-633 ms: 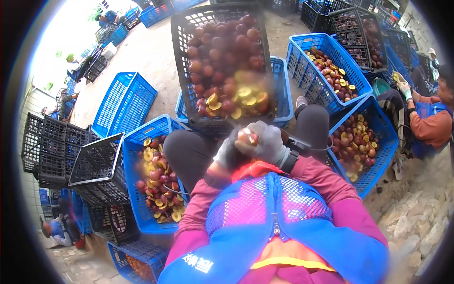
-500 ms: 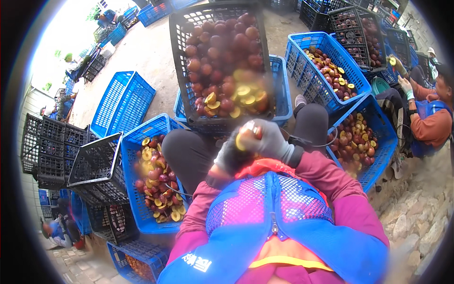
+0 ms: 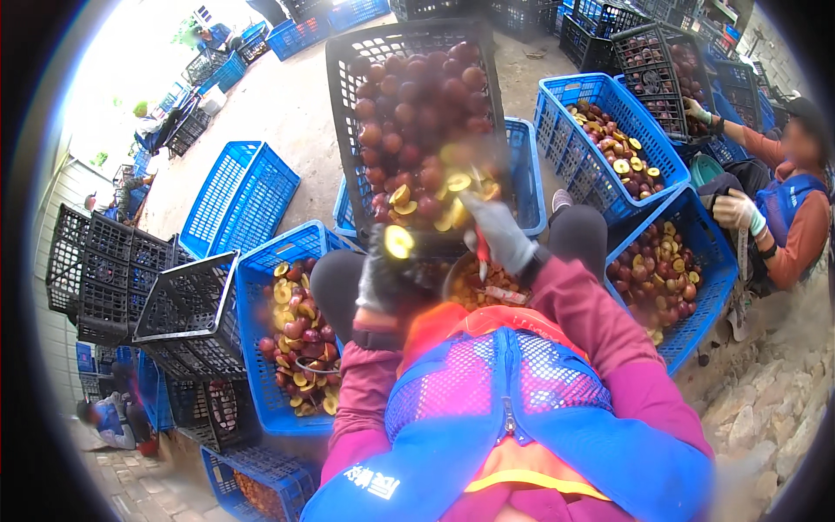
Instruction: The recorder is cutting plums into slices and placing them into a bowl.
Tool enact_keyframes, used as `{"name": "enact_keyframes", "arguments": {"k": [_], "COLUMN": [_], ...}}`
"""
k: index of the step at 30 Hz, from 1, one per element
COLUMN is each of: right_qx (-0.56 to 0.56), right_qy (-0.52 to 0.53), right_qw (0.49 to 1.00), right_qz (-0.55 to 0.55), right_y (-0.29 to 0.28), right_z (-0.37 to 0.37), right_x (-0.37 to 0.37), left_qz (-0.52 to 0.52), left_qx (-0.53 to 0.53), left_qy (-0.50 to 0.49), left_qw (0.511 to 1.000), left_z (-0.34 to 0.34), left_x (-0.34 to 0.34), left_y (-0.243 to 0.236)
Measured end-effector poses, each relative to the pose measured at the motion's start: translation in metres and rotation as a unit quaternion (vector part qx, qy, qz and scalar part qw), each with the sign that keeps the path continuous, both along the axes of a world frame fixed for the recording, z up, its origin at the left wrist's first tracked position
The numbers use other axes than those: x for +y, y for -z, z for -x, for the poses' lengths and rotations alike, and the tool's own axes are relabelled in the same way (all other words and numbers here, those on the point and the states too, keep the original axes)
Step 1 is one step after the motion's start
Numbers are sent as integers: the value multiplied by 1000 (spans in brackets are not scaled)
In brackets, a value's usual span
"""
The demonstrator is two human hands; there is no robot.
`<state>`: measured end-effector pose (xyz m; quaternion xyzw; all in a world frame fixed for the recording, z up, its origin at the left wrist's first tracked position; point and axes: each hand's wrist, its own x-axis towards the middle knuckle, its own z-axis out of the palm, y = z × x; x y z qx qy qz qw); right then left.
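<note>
While a co-worker in orange sleeves sits well off to the right of the black crate, one gloved hand up at some stacked black crates, the wearer's own hands are right at its near edge. That black crate is loaded with whole dark red fruit, plus some cut yellow pieces toward its near right corner, and a blue crate pokes out behind and beside it. More blue ones surround it: the near-left crate and the near-right crate both have cut fruit in them, and so does the far-right crate, which is just right of the black one. On the near side of the black crate there's a bunch of small orange bits, container mostly hidden.

Right hand, gray glove, is by the black crate's near right corner, fingers closed round a red-handled tool; blade's too blurry to make out. Left hand, dark glove and pretty smeared, is off the near left corner, fingers pinching a fruit half, yellow face showing. Can't tell if that half touches the black crate.
</note>
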<state>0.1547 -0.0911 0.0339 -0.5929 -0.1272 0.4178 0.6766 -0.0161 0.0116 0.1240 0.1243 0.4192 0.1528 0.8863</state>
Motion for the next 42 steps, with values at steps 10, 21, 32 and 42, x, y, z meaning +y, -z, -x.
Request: {"name": "enact_keyframes", "arguments": {"k": [10, 21, 32, 42], "right_qx": [30, -93, -59, -137], "right_qy": [91, -61, 89, 11], "right_qw": [995, 988, 993, 986], "right_qz": [12, 105, -55, -99], "right_y": [-3, 29, -20, -47], "right_z": [-64, -23, -40, 12], "right_x": [-31, -112, -89, -44], "left_qz": [-730, -797, -363, -136], "left_qx": [600, 286, -200, -231], "left_qy": [91, 458, 242, 208], "left_qw": [314, 272, 877, 941], "left_z": [152, -288, -176, -64], "left_x": [211, 88, 92, 9], "left_y": [72, 145, 128, 62]}}
